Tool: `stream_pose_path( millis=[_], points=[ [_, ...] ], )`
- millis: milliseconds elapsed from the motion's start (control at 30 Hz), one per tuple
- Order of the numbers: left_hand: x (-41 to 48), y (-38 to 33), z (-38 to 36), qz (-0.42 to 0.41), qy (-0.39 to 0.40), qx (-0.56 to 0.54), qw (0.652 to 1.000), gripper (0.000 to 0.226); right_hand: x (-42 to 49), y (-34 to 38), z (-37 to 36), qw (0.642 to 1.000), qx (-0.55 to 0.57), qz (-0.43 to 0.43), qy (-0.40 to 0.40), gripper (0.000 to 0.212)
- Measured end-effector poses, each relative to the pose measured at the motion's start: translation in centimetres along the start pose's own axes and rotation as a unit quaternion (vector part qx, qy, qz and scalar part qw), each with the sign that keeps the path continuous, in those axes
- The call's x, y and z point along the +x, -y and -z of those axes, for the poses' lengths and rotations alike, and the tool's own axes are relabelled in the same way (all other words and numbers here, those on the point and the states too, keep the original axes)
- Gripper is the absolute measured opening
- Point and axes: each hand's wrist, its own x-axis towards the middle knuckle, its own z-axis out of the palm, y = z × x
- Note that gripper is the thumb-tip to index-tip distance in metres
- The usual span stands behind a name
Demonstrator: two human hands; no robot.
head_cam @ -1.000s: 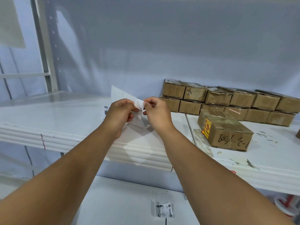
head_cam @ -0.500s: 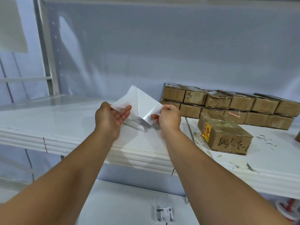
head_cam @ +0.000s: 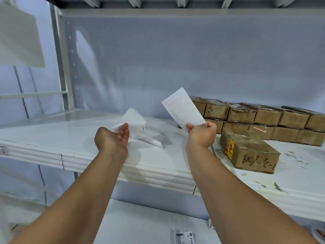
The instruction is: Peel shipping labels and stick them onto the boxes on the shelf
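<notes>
Left hand (head_cam: 114, 136) sits over the middle of the shelf (head_cam: 52, 136), palm turned up, fingers fairly straight, with the translucent backing liner (head_cam: 135, 120) lying against the fingertips. No clear pinch on it. More white sheet material (head_cam: 153, 140) lies flat on the shelf just beyond that hand, one corner pointing right.

Right hand (head_cam: 201, 134) pinches the shipping label (head_cam: 182, 107) by its lower edge. The label stands up off the shelf, tilted left, in front of the left end of the back rows of boxes (head_cam: 281, 120).

Change: a second ago both hands were together picking at one corner of the sheet. Half a second ago label and liner were still joined and being pulled open. Now they are fully apart, the hands well separated, one piece in each. So the peel looks done for this label.

What is left, as I judge it: drop the liner and press the label onto a box. The nearest candidate is the loose box (head_cam: 249, 154) near the shelf's front edge, just right of the right hand. It has handwriting on its front and a yellow-red sticker (head_cam: 229, 147) on its left end. None of the boxes shows a white shipping label from this angle.

Lower shelf, bottom of view: a barcode label (head_cam: 184, 235) lies flat.
</notes>
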Motion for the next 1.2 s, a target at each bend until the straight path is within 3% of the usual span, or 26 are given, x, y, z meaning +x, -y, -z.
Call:
stream_pose_path(
  millis=[167, 300, 400, 533, 633, 767, 833, 1000, 1100, 1200],
  points=[
    [0.2, 0.1, 0.1, 0.052, 0.082, 0.147, 0.984, 0.022, -0.6, 0.3, -0.3, 0.995, -0.037, 0.075, 0.045, 0.016],
    [0.6, 0.7, 0.0, 0.021, 0.075, 0.196, 0.978, 0.021, -0.9, -0.2, -0.7, 0.965, -0.118, 0.22, 0.084, 0.015],
    [0.9, 1.2, -0.1, -0.03, 0.051, 0.22, 0.974, 0.019, -1.4, -0.2, -0.4, 0.941, -0.169, 0.267, 0.121, 0.015],
    [1.5, 2.0, 0.2, -0.108, 0.033, 0.243, 0.963, 0.026, -1.8, 0.0, -0.4, 0.934, -0.173, 0.27, 0.16, 0.012],
    [1.0, 2.1, 0.4, -0.172, 0.028, 0.274, 0.946, 0.014, -2.0, 0.0, -0.6, 0.933, -0.171, 0.25, 0.195, 0.014],
    [0.0, 2.3, 0.4, -0.235, 0.095, 0.343, 0.904, 0.016, -2.8, 0.5, -0.3, 0.942, -0.135, 0.219, 0.217, 0.007],
    [-1.0, 3.0, -0.3, -0.207, 0.141, 0.343, 0.905, 0.008, -3.5, 0.9, -0.1, 0.943, -0.114, 0.222, 0.218, 0.004],
    [-2.9, 4.7, -3.9, -0.057, 0.185, 0.238, 0.952, 0.043, -5.1, 2.1, 0.9, 0.942, -0.073, 0.239, 0.222, 0.007],
    [-3.0, 5.3, -5.8, -0.058, 0.18, 0.219, 0.957, 0.037, -5.2, 3.2, 2.3, 0.939, -0.097, 0.248, 0.216, 0.008],
    [-4.4, 6.2, -6.9, -0.119, 0.172, 0.267, 0.941, 0.031, -4.7, 4.6, 4.3, 0.924, -0.163, 0.285, 0.194, 0.008]
  ],
)
